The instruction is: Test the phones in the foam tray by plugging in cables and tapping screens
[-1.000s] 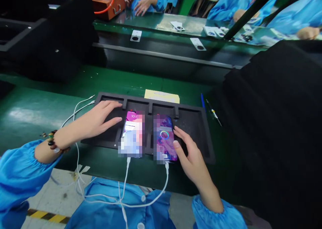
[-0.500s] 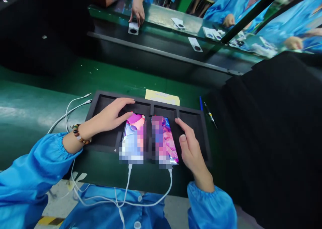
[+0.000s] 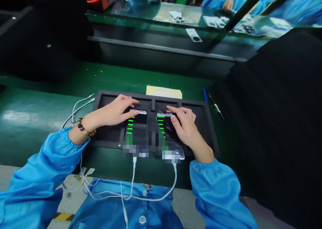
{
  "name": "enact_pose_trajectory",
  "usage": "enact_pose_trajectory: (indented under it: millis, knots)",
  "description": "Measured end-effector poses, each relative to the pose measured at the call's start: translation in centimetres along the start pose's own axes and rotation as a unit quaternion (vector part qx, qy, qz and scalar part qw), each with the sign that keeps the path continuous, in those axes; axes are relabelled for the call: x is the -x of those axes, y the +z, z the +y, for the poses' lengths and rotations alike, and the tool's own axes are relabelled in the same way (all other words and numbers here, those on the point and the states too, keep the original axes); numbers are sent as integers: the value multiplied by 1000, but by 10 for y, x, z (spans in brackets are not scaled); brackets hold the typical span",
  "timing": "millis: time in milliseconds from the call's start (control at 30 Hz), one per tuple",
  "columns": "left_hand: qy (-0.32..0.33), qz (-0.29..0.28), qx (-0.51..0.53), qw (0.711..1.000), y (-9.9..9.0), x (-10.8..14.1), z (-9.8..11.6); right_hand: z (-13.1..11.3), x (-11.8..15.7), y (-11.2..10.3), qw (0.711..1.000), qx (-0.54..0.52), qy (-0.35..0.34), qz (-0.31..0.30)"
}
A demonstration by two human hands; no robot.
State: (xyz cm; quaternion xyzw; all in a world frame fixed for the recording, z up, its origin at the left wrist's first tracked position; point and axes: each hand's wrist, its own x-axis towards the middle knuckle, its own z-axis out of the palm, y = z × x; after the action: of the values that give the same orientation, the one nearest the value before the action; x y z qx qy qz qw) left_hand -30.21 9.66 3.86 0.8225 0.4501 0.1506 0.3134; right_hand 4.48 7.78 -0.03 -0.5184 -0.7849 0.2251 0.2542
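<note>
Two smartphones lie side by side in a black foam tray (image 3: 107, 140), both with dark screens showing green lines. My left hand (image 3: 110, 112) rests over the left smartphone (image 3: 141, 120), its thumb at the top of the screen and its fingers stretched past the upper edge. Over the upper right of the right smartphone (image 3: 167, 126) is my right hand (image 3: 185, 125), thumb at the screen and fingers extended. Neither hand grips anything. A white cable (image 3: 134, 170) runs from the left phone's lower end, another white cable (image 3: 173, 182) from the right one's. Blurred blocks hide both phones' lower parts.
A yellow paper slip (image 3: 164, 92) lies behind the tray. To the right are a blue pen (image 3: 205, 95) and a thin pen-like tool (image 3: 216, 107). Loose cable ends (image 3: 84, 103) lie left. Black panels flank the bench; co-workers in blue handle white pieces beyond.
Both phone screens have gone from colourful wallpaper to black with green lines. My right hand has moved left and up onto the right phone. My left thumb now reaches over its phone's top.
</note>
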Motion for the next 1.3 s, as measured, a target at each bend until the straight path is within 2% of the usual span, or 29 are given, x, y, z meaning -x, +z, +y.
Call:
enact_pose_trajectory:
  millis: [67,167,333,500,667,1067,1200,1300]
  knots:
    - [-19,-5,8,1000,-3,-2,1,2,2,-1,1000,-5,6,10]
    - [-6,19,11,1000,0,2,-1,7,10,-7,1000,-20,3,4]
    - [34,-21,-11,999,9,10,-8,16,22,-18,997,-15,-12,-77]
    - [58,42,-12,997,10,7,-15,19,22,-13,999,-19,11,-33]
    - [61,21,-6,998,8,7,-16,18,21,-12,999,-30,13,-38]
    - [53,35,-13,998,11,6,-15,16,22,-12,999,-28,24,-28]
    - [36,33,5,999,9,7,-12,12,25,-18,999,-35,18,-32]
    - [24,12,4,1000,7,9,-8,10,28,-24,998,-43,4,-55]
